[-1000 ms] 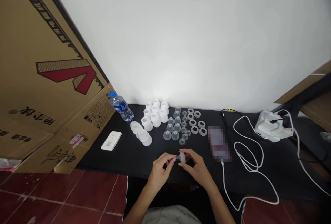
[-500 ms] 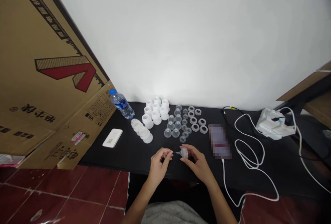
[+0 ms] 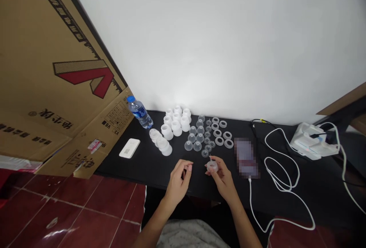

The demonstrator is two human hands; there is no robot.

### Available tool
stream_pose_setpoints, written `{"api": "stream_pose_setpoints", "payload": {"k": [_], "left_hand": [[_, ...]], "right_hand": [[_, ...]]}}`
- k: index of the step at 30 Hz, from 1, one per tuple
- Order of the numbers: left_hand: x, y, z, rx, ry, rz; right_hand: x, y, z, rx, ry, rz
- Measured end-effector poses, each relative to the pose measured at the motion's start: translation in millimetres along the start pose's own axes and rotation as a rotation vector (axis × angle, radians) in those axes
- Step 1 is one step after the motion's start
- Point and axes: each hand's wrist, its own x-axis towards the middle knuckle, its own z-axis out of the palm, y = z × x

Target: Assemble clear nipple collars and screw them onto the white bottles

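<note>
My right hand (image 3: 223,179) is shut on a small clear plastic cup (image 3: 212,166), held between fingertips and thumb. My left hand (image 3: 179,181) sits apart to its left, fingers curled, with nothing visible in them. Just beyond my hands stand several clear plastic cups (image 3: 197,139) in loose rows. To their left are several white cup-shaped parts (image 3: 175,122), and to their right several translucent rings (image 3: 220,135).
These parts stand on a black table (image 3: 137,168). A water bottle (image 3: 139,113), a white card-like box (image 3: 129,148), a blurred phone (image 3: 246,158), a white cable (image 3: 281,164) and a white device (image 3: 313,143) share it. Large cardboard (image 3: 57,87) leans at the left.
My left hand has let go of the clear piece and moved left. My right hand now holds it alone, a little further right. The whole view has shifted slightly.
</note>
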Motion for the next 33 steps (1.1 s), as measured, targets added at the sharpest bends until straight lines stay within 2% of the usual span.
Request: {"api": "stream_pose_setpoints", "payload": {"k": [3, 7, 10, 13, 15, 17, 19, 23, 25, 28, 31, 33], "left_hand": [[25, 17, -14.9, 0.157, -0.034, -0.079], [84, 38, -30.3, 0.463, -0.072, -0.198], [124, 43, -29.2, 0.724, -0.079, -0.23], [143, 44, -22.7, 0.882, -0.04, -0.259], [141, 46, -20.7, 0.909, -0.021, -0.262], [127, 50, -22.5, 0.908, -0.005, -0.232], [103, 54, -27.5, 0.876, 0.068, -0.114], [49, 58, -40.3, 0.703, 0.318, 0.228], [31, 57, -44.1, 0.539, 0.374, 0.284], [21, 50, -42.0, 0.32, 0.279, 0.259], [21, 39, -30.2, 0.238, 0.142, 0.295], [19, 30, -19.3, 0.205, 0.095, 0.335]], "right_hand": [[1, -3, -2, -0.022, 0.013, -0.014], [3, -4, -2, -0.039, 0.032, -0.036], [3, -3, -1, -0.02, 0.029, -0.041], [2, -2, -2, -0.023, 0.032, -0.056], [2, -3, -2, -0.02, 0.034, -0.051], [0, -4, -2, -0.02, 0.023, -0.031], [-1, -4, -1, -0.03, 0.007, -0.017], [-2, -5, -1, -0.051, -0.005, -0.018], [-2, -5, -1, -0.06, -0.003, -0.02], [-1, -7, -1, -0.081, 0.006, -0.038], [-2, -8, 1, -0.115, 0.002, -0.069], [-3, -9, 2, -0.147, -0.006, -0.092]]}}
